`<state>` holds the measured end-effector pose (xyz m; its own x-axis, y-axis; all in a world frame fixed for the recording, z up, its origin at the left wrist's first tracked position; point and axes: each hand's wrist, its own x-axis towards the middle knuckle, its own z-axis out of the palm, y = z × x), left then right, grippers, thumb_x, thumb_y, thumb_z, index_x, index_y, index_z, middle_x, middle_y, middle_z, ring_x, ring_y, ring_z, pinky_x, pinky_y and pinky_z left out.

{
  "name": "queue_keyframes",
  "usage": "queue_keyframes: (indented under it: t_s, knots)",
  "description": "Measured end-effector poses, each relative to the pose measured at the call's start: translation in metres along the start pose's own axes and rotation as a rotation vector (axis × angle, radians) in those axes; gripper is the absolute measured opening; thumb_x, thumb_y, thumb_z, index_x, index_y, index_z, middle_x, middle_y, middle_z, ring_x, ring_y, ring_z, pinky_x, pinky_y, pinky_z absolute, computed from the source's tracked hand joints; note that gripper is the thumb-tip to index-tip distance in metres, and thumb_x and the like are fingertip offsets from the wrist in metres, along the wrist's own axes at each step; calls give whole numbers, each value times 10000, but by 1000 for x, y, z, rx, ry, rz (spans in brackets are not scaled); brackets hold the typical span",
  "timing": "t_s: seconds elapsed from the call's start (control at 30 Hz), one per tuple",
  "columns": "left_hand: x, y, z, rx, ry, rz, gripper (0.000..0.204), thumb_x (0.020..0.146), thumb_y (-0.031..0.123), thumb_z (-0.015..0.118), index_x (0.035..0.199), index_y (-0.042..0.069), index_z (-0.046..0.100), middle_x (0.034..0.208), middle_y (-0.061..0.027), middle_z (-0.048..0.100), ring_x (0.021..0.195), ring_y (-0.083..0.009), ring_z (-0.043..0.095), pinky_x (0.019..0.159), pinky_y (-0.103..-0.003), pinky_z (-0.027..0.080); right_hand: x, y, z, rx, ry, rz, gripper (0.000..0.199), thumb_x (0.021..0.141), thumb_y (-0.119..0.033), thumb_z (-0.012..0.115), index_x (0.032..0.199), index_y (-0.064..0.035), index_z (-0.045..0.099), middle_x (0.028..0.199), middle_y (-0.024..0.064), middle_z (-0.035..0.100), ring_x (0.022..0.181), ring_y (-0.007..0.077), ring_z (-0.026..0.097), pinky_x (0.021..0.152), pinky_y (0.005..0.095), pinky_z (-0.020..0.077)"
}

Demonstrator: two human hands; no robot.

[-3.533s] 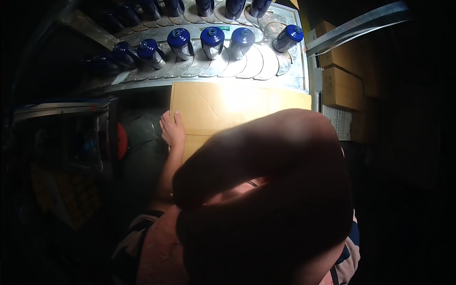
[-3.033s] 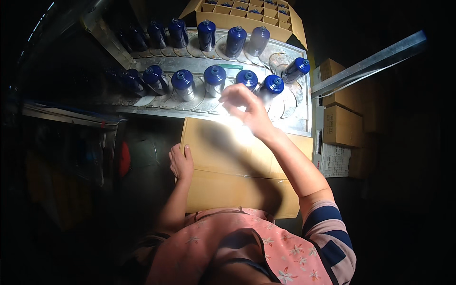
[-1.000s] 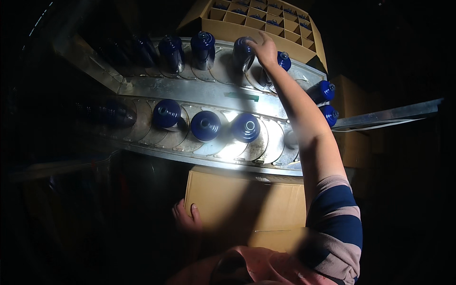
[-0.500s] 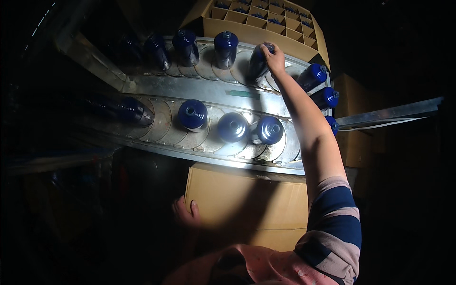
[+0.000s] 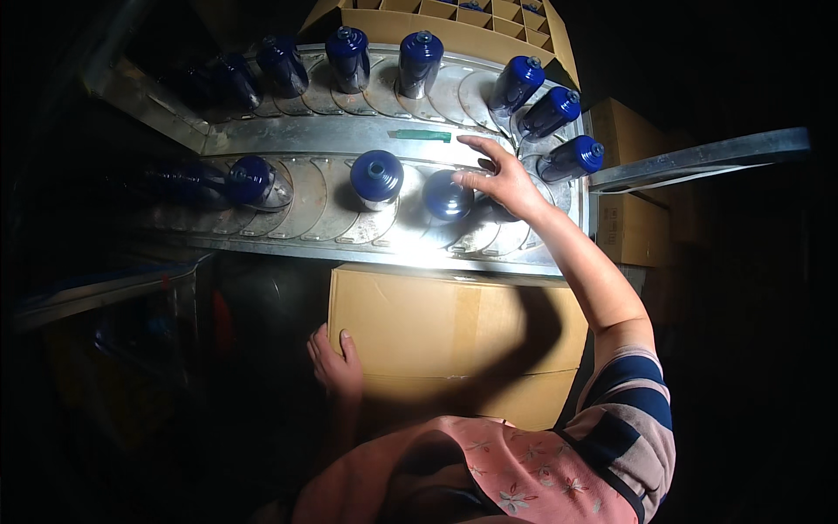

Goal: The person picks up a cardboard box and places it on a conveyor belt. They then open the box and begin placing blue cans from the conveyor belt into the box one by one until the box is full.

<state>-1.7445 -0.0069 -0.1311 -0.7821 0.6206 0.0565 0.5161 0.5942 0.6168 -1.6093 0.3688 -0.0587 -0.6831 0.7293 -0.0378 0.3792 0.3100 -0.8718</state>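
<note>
My right hand [image 5: 496, 179] reaches out over the near lane of a curved metal conveyor [image 5: 349, 135]. Its fingers are spread, and the thumb touches a dark blue bottle [image 5: 447, 194] seen from above. A dark shape lies partly hidden under the palm. Another blue bottle [image 5: 376, 176] stands just to the left, and a third [image 5: 251, 179] sits farther left. My left hand [image 5: 336, 365] rests flat on the left edge of a closed cardboard box [image 5: 436, 332] in front of me, holding nothing.
Several blue bottles [image 5: 420, 63] stand on the far lane and round the right-hand bend [image 5: 572, 157]. A divided cardboard carton [image 5: 454, 17] lies behind the conveyor. Stacked boxes [image 5: 628, 183] and a metal rail [image 5: 698, 157] are at the right. The left side is dark.
My right hand has drawn back from a bottle on the far lane to the near lane. The bottles have shifted along the conveyor. My left hand stays on the box.
</note>
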Motion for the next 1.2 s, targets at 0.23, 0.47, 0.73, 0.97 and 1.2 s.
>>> queue_keyframes:
  t_s: [0.23, 0.47, 0.73, 0.97, 1.2]
  knots:
    - [-22, 6, -2, 69, 37, 26, 282, 906, 200, 594, 1128, 32, 547, 1049, -170, 590, 1015, -387, 547, 819, -487, 457, -86, 46, -31, -356, 682, -82, 593, 711, -182, 819, 1246, -74, 587, 1284, 184, 537, 1242, 343, 452, 1046, 422, 380]
    - [-12, -12, -22, 72, 39, 40, 287, 910, 228, 592, 1126, 44, 546, 1067, -162, 591, 1035, -377, 545, 827, -486, 461, -101, 101, -22, -102, 686, 28, 340, 901, -186, 691, 1206, -48, 628, 1225, 114, 601, 1125, 207, 564, 1011, 309, 406]
    - [-25, -19, -12, 85, -14, -46, 349, 896, 278, 604, 1149, 45, 542, 1091, -150, 588, 1062, -359, 534, 866, -461, 457, -138, 117, -88, 76, 687, 252, 397, 895, -197, 699, 1260, -60, 624, 1277, 139, 599, 1165, 185, 544, 1024, 299, 394]
    - [-17, -14, -25, 66, -62, -55, 369, 897, 277, 595, 1160, 25, 530, 1111, -152, 577, 1086, -362, 517, 878, -463, 454, -65, -27, -84, 66, 346, -188, 338, 878, -4, 649, 1213, -16, 608, 1180, 98, 642, 1116, 169, 601, 980, 295, 464]
    - [-11, -28, -43, 56, -82, -112, 389, 889, 284, 604, 1164, 16, 542, 1114, -154, 577, 1090, -355, 518, 878, -461, 456, 52, -128, 78, -220, -273, -135, 428, 790, -221, 769, 1157, -37, 648, 1101, 118, 673, 993, 223, 652, 875, 329, 511]
